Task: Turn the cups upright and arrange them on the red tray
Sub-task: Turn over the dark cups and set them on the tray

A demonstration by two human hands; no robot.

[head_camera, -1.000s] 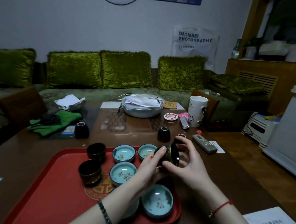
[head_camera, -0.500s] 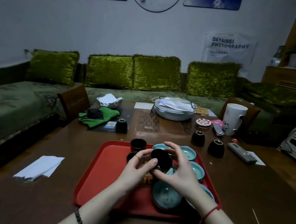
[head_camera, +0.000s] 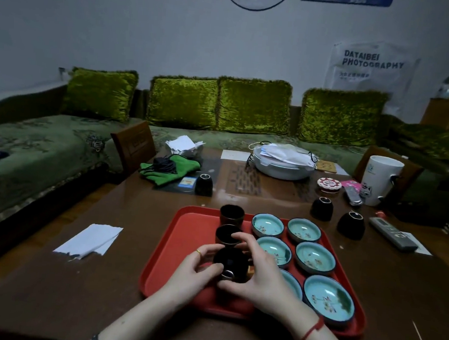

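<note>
Hands: left hand (head_camera: 195, 270) and right hand (head_camera: 257, 273) both have fingers closed round one dark cup (head_camera: 229, 263) — probably steadying it to set down.
Where: cup's over the red tray (head_camera: 179, 235), tilted, just behind two upright dark ones.
Surface: three cups wait upside down.

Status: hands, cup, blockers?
Both hands, left and right, grip dark cup on red tray. Three inverted cups on table. Nothing blocking.

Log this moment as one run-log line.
both hands setting dark cup on red tray | three cups still inverted on table
</note>
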